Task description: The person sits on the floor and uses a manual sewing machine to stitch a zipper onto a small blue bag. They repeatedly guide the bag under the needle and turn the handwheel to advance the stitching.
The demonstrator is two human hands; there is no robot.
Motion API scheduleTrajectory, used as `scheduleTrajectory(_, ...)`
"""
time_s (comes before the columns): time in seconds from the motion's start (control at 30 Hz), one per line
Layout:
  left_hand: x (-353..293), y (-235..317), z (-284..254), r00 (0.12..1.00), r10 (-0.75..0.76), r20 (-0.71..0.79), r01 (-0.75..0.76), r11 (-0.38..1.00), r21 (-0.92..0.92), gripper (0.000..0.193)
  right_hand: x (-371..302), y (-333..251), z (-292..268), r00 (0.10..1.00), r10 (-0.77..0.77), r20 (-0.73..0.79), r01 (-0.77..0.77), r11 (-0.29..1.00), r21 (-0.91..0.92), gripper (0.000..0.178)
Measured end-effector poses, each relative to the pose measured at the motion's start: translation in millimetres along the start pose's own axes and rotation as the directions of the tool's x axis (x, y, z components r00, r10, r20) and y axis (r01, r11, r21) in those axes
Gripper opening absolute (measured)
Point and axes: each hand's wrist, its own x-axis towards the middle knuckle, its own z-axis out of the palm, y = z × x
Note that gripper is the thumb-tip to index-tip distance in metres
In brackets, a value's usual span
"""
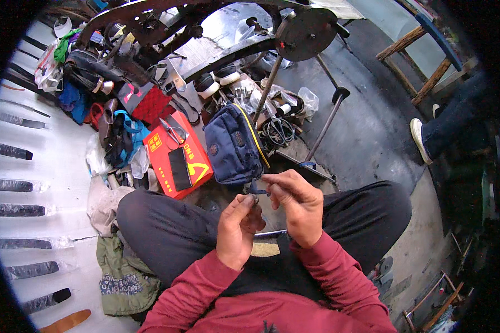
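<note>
Just below the navy blue bag [228, 147], both my hands are raised close together over my lap. Thumb and fingers of my left hand [238, 225] are pinched at a small dark piece [255, 200], too small to name. A short dark blue strap [255, 187] shows between the bag's lower edge and my fingertips; whether it joins the bag I cannot tell. My right hand [297, 202] is curled, its thumb and forefinger pinched beside that strap. What those fingers hold, if anything, does not show. The bag has a yellow-edged zip side and lies beyond my hands.
A red box [164, 175] left of the bag bears a black phone [179, 168] and scissors [174, 132]. Farther off stands a metal machine with a round plate [305, 34]. Clutter and tools lie around it. Another person's shoe [420, 140] is at right.
</note>
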Motion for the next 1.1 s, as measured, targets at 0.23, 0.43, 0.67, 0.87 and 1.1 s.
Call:
scheduleTrajectory(0.23, 0, 4, -1, 0.998, -0.003, -0.064, -0.002, 0.997, -0.078, 0.014, -12, 6, 10, 1.0, 0.026, 0.013, -0.024, 0.983, -0.181, 0.026)
scheduleTrajectory(0.43, 3, 3, -4, 0.998, -0.014, -0.058, 0.008, 0.995, -0.104, 0.012, -14, 12, 7, 0.996, 0.086, -0.032, -0.089, 0.989, -0.114, 0.009)
scheduleTrajectory(0.67, 7, 2, -8, 0.998, 0.052, -0.024, -0.052, 0.999, 0.009, 0.01, -9, 7, 2, 0.986, 0.143, -0.085, -0.141, 0.989, 0.039, 0.008)
scheduleTrajectory(0.87, 13, -7, -9, 0.991, 0.134, -0.023, -0.119, 0.94, 0.318, 0.011, -3, 4, -5, 0.997, 0.073, -0.016, -0.072, 0.995, 0.067, 0.003)
scheduleTrajectory(1.1, 18, 6, -15, 0.994, 0.068, -0.086, -0.067, 0.998, 0.015, 0.012, -16, 11, 4, 0.953, 0.256, 0.161, -0.265, 0.964, 0.032, 0.007)
